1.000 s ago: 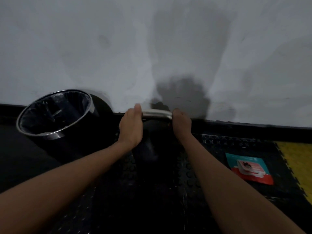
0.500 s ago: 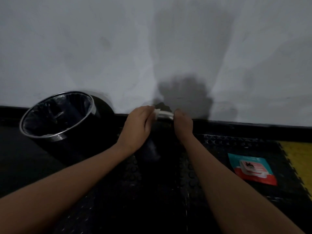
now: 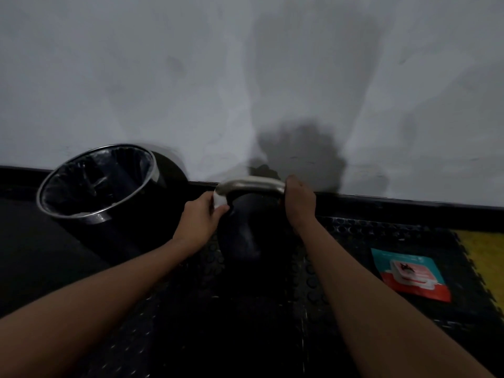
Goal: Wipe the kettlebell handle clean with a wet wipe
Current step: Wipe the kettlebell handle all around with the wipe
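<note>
A black kettlebell [image 3: 245, 236] stands on the dark floor mat against the wall, its silver handle [image 3: 251, 184] arching over the top. My left hand [image 3: 200, 221] grips a white wet wipe [image 3: 219, 199] wrapped round the handle's left leg, low down near the bell's body. My right hand [image 3: 298, 203] grips the handle's right end, and its fingers hide that leg. The top of the handle shows bare between the two hands.
A black bin [image 3: 95, 184] with a metal rim and a dark liner stands just left of the kettlebell. A teal and red wet wipe pack [image 3: 409, 272] lies on the mat at the right. A yellow mat tile [image 3: 485, 266] borders the far right. The grey wall rises directly behind.
My left hand slid with the wipe from the handle's top down onto its left leg, uncovering the top bar. My right hand kept its hold on the right end.
</note>
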`<state>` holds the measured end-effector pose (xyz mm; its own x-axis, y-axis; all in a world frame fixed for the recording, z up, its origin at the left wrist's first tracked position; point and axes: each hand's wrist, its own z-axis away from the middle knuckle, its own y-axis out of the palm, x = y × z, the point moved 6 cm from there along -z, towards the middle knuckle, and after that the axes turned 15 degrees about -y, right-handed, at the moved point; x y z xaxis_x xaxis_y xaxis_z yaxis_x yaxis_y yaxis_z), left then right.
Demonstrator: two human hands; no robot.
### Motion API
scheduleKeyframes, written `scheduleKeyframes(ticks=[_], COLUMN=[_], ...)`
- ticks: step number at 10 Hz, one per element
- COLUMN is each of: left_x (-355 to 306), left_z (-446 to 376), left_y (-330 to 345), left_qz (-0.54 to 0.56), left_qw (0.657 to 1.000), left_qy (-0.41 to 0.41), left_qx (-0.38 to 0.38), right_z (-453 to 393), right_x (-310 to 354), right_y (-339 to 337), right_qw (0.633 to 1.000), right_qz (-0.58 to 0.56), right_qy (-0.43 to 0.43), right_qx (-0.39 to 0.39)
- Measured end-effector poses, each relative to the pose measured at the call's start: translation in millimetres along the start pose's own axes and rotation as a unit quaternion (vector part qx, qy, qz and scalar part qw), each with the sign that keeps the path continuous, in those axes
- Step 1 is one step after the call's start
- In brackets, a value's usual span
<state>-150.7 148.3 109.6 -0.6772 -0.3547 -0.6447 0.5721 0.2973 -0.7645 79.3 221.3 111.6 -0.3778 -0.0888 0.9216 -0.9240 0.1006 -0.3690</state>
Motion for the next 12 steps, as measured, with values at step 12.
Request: scheduleKeyframes(ticks=[12], left_x=[-40.4], left_z=[-38.1], left_y=[15.1], left_qz=[0.214], left_qw=[0.917], left_qy=[-0.160], left_qx=[0.295], right_z=[-1.5], right_x=[-0.2], right_y=[3.2], right_qw=[1.000], right_qz=[-0.017], right_qy=[-0.020], right_qx=[-0.002])
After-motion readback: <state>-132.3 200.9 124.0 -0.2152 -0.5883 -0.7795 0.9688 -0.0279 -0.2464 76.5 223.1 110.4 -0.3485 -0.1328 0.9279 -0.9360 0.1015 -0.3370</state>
